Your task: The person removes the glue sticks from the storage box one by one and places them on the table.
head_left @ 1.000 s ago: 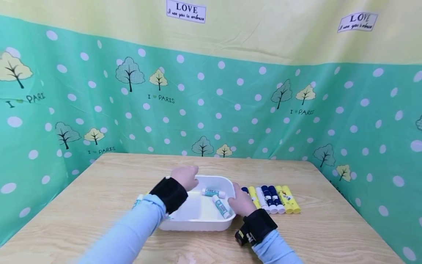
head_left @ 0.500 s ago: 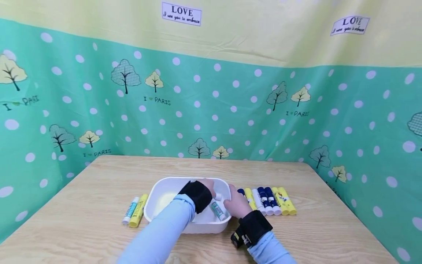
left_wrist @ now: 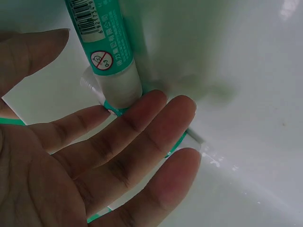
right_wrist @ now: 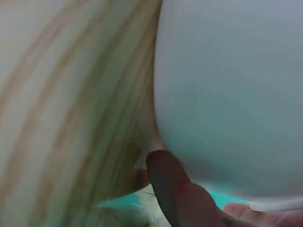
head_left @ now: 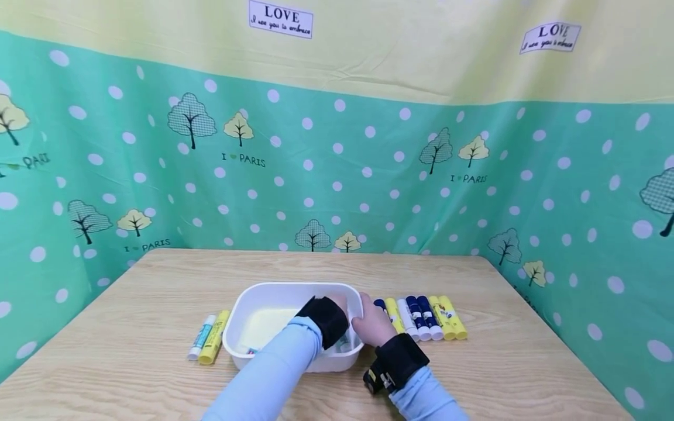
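In the head view my left hand (head_left: pixel 338 301) reaches into the right part of a white plastic basin (head_left: pixel 230 321). The left wrist view shows its thumb and fingers spread beside a teal-and-white glue stick (left_wrist: pixel 111 40); the fingertips lie by its white end without closing round it. Another glue stick (left_wrist: pixel 189 142) is partly hidden under those fingers. My right hand (head_left: pixel 376 324) holds the basin's right rim, thumb over the edge. In the right wrist view, fingers (right_wrist: pixel 168 182) touch the basin's outer wall (right_wrist: pixel 232 94).
Left of the basin, a small teal-and-white glue stick (head_left: pixel 202 338) lies beside a larger yellow glue stick (head_left: pixel 215 338) on the wooden table (head_left: pixel 158 304). A row of several navy, yellow and white glue sticks (head_left: pixel 424 313) lies to the right. A patterned curtain (head_left: pixel 337 152) stands behind.
My left hand has moved right and down from the basin's far left part to the glue sticks at its right. My right hand stays on the rim.
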Motion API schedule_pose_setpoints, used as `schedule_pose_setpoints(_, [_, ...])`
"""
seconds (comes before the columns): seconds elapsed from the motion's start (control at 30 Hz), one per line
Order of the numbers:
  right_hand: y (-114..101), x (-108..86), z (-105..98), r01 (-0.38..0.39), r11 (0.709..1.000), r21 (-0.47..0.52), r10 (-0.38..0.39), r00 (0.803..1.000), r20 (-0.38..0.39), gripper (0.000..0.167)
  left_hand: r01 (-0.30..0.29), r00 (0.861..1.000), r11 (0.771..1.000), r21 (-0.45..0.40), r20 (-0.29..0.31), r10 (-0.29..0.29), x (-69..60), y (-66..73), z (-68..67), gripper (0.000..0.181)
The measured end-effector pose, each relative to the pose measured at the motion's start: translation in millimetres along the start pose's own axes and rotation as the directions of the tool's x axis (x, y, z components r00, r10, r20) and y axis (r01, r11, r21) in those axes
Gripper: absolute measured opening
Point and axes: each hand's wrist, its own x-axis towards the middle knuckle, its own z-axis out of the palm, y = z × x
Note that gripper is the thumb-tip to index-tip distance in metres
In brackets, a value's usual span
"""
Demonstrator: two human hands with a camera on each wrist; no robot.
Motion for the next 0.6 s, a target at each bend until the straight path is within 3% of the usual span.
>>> schedule_pose_setpoints(0.03, [0.2,0.0,-0.1,0.001,1.0,0.004,-0.001,1.0,0.002,0.055,-0.01,1.0,1.0,0.018,0.002,0.01,0.6,0.6,0.5,0.019])
schedule_pose_setpoints(0.13, [0.4,-0.3,0.1,-0.005,1.0,0.019,0.004,1.0,0.009,0.055,0.073,0.997,0.985,-0.156,0.023,-0.07,3.2,1.6,2.8,0.017])
schedule_pose_setpoints(0.27, [0.4,-0.6,0.7,-0.01,1.0,0.027,0.01,1.0,0.017,0.056,0.151,0.988,0.936,-0.318,0.044,-0.145,6.1,-0.3,5.8,0.011])
schedule_pose_setpoints(0.6, [0.6,1.0,-0.2,-0.012,1.0,0.005,0.012,1.0,0.01,0.059,0.126,0.992,0.92,-0.371,0.061,-0.112,5.5,-9.7,8.2,0.006])
